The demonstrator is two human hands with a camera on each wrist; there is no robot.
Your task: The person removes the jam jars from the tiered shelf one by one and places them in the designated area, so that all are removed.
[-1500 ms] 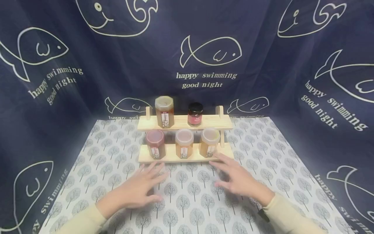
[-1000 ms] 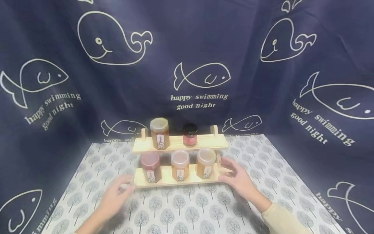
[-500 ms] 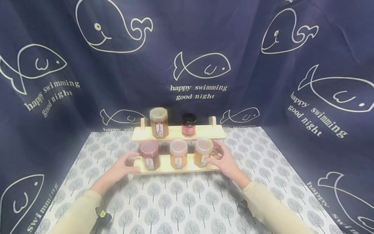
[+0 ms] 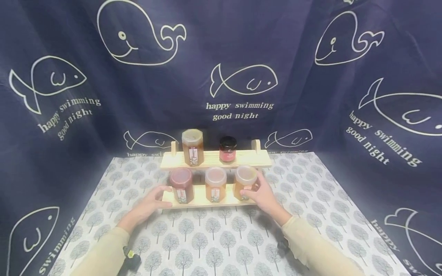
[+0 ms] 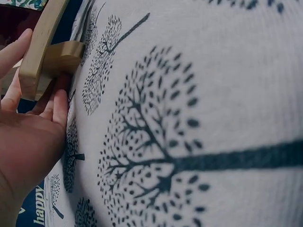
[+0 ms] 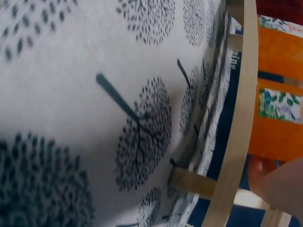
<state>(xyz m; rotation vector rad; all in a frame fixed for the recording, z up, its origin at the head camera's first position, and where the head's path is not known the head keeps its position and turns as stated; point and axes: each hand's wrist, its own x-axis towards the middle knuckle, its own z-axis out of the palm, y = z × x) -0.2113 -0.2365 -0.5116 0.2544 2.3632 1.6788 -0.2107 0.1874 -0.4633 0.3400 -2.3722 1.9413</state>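
Note:
A two-tier wooden shelf (image 4: pixel 200 191) stands on the table. My left hand (image 4: pixel 146 205) grips the left end of its lower board; the left wrist view shows the shelf end (image 5: pixel 40 52) between thumb and fingers of the left hand (image 5: pixel 28 146). At the other end, my right hand (image 4: pixel 267 197) holds the rightmost amber honey jar (image 4: pixel 246 178), thumb across its front. In the right wrist view that orange jar (image 6: pixel 274 137) meets the right hand (image 6: pixel 286 189) near the shelf board. A second amber jar (image 4: pixel 215 184) and a dark red jar (image 4: pixel 182 184) share the lower tier.
On the upper tier are a tall brown honey jar (image 4: pixel 193 149) and a small black-lidded jar (image 4: pixel 228 149) with a pink label. A tree-print cloth (image 4: pixel 214 241) covers the table. Dark blue fish-print curtains (image 4: pixel 155 88) enclose the back and sides.
Both hands have come from in front of the shelf out to its two ends. The left has taken hold of the board, the right of the rightmost jar. The jars keep their places.

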